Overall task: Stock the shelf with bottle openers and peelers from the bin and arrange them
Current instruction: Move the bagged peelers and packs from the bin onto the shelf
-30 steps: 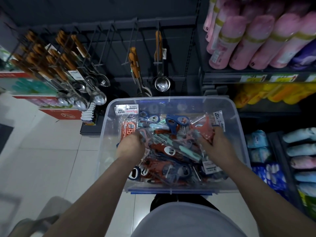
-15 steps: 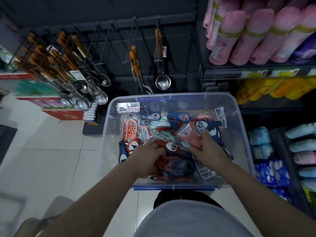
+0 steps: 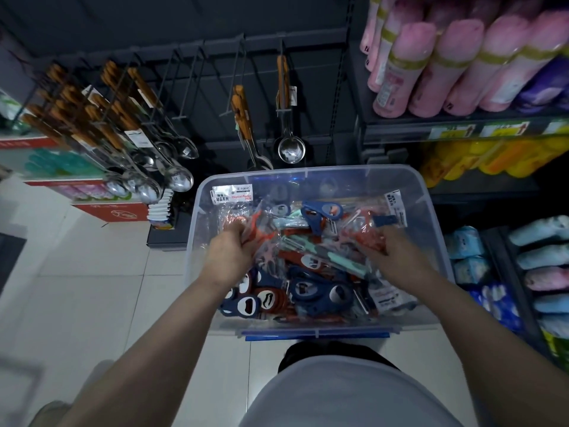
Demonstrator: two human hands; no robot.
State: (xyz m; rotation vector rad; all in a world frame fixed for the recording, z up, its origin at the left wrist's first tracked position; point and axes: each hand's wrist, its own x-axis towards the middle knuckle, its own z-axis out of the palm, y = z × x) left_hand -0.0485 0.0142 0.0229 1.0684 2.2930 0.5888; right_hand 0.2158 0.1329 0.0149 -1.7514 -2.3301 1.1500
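A clear plastic bin (image 3: 431, 229) stands on the floor in front of me, full of bagged peelers and bottle openers in blue, orange-red and mint. Both my hands are down in the pile. My left hand (image 3: 229, 252) grips an orange-red packaged peeler (image 3: 255, 224) at the bin's left side. My right hand (image 3: 397, 257) grips another orange-red packaged item (image 3: 368, 234) at the right side. Blue bottle openers (image 3: 320, 292) lie at the near end, and a labelled peeler pack (image 3: 232, 192) leans at the far left corner.
Behind the bin a dark peg wall (image 3: 215, 87) carries hooks, several of them bare. Wood-handled spoons (image 3: 123, 131) hang at left and a ladle (image 3: 291, 149) in the middle. Pink rolls (image 3: 446, 66) fill the right shelf, with soft packs (image 3: 538, 272) lower down. White tiled floor (image 3: 92, 288) lies to the left.
Both hands have moved apart from the middle of the pile, the left toward the far left and the right toward the right, each now gripping an orange-red pack. The packs in the bin have shifted.
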